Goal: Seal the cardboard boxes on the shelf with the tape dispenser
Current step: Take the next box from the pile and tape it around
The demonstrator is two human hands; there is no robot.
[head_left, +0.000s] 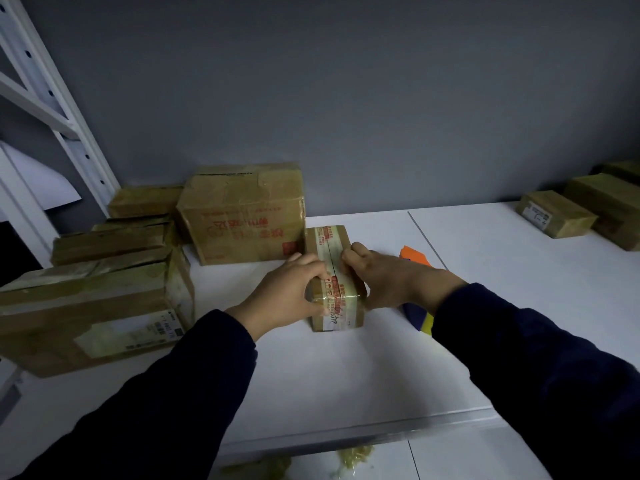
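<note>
While gripping a small cardboard box [334, 282] from either side, bears down on its top with the left hand [287, 296] and the right hand [384, 282] at once. Left fingers [318, 271] curled over the left top edge, thumb tucked against the near face; right fingers [353, 254] bent at the knuckles and pressed on the right half of the top. Set near the middle of the white shelf [346, 375], just right of a larger printed box [242, 216] and all but touching it at the far corner. Long axis running near to far, with a dark centre seam along it, showing between the two sets of fingertips. Printed tape and a clear band already across the near end; sealed in full or not, impossible to tell. Probably the tape dispenser [414, 258]: an orange piece just right of the box, largely hidden behind the right wrist, with a blue and yellow part nearer. Closer to the right hand, so likely that hand's pick-up, then a pull along the seam. Stacked boxes [93, 306] at near left, more boxes [557, 213] at far right.
</note>
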